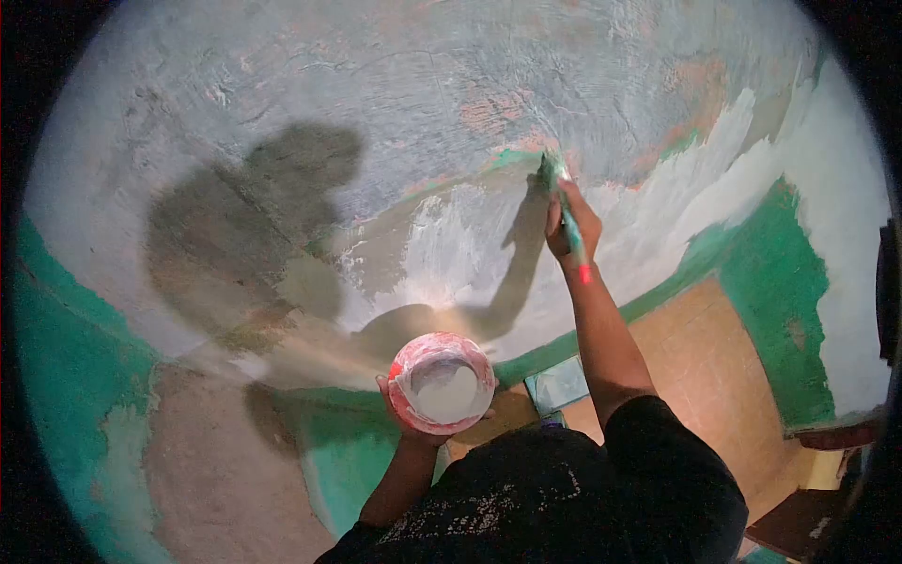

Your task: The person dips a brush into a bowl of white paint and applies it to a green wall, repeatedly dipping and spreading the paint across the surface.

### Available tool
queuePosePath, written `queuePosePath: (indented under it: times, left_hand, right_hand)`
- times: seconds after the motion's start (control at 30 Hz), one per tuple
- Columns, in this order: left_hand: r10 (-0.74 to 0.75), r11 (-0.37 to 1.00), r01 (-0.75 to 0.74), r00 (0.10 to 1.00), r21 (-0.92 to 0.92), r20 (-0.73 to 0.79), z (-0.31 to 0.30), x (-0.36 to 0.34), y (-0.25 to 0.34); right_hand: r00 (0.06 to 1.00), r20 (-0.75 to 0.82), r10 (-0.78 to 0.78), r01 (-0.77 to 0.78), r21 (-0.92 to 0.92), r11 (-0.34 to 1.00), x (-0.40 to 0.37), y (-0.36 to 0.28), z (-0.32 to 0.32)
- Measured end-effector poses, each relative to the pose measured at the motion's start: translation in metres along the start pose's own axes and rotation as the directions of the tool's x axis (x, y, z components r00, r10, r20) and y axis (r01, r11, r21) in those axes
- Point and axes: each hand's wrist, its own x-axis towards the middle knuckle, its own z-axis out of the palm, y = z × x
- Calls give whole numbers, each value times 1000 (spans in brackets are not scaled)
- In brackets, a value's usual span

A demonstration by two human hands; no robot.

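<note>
My right hand grips a paintbrush with a green handle and a red end. The bristles touch or nearly touch the wall, beside a strip of bare green and pinkish plaster. Low in the middle, my left hand is wrapped round a red tub from below and the side. Whitish paint fills part of the tub, and white smears coat its inner rim. Fresh-looking white streaks cover the wall between the tub and the brush.
Green painted patches border the white area on both sides. A tan floor lies below on the right, with a light blue-white box-like thing near the wall's foot. Dark furniture stands at the lower right. My shadow falls on the wall at left.
</note>
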Motion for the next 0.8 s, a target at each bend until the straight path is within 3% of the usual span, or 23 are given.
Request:
queuePosePath:
  times: [0.1, 0.13, 0.23, 0.27, 0.37, 0.4, 0.43, 0.47, 0.5, 0.57, 0.6, 0.63, 0.7, 0.77, 0.8]
  left_hand:
    - [15, 999, -14, 1000, -45, 17, 8, 2, -3]
    - [26, 997, -25, 999, -73, 24, 8, 1, -2]
    - [50, 988, -42, 998, -149, 49, 9, -1, -5]
    - [48, 990, -41, 998, -138, 48, 8, 1, -4]
    - [27, 999, -27, 1000, -38, 14, -4, 3, -1]
    - [17, 1000, -17, 1000, 7, -3, -9, 4, 0]
    - [7, 999, -6, 1000, 51, -20, -13, 4, 1]
    - [0, 995, 4, 999, 96, -38, -15, 2, 1]
    - [7, 1000, -6, 999, 23, -46, -7, 4, -3]
    - [36, 992, -42, 998, -123, -51, 11, 10, -11]
    - [24, 994, -27, 999, -105, -28, 9, 5, -11]
    - [8, 996, -8, 1000, -86, -2, 7, 2, -10]
    - [-12, 1000, 12, 1000, 5, 6, 0, 7, -2]
    - [-2, 990, 10, 998, 138, -62, -9, 2, 2]
    - [26, 999, -25, 999, -25, 41, -2, 5, -6]
  right_hand:
    - [999, 17, 37, -36, -36, 999, -34, 31, -6]
    - [992, 11, 127, -124, -126, 984, -38, 32, -11]
    - [944, -64, 324, -330, -150, 932, -29, 23, -26]
    - [950, -113, 292, -307, -159, 938, -20, 19, -26]
    - [998, -62, 6, -14, -133, 991, -2, 3, -19]
    - [996, 45, -71, 75, -76, 994, 4, -6, -20]
    - [988, 152, -7, 25, -117, 993, -3, -1, -15]
    - [991, 130, -6, 25, -141, 990, -18, 14, -15]
    - [994, 107, -11, 29, -162, 986, -29, 31, -17]
    - [974, -33, 224, -226, -187, 956, -44, 56, -21]
    - [934, -93, 344, -356, -188, 915, -54, 62, -29]
    - [885, -69, 460, -464, -46, 885, -55, 64, -40]
    - [913, -153, 378, -387, -31, 922, -45, 66, -45]
    - [928, -135, 348, -353, -18, 935, -27, 41, -41]
    - [932, -126, 340, -345, -15, 939, -24, 24, -37]
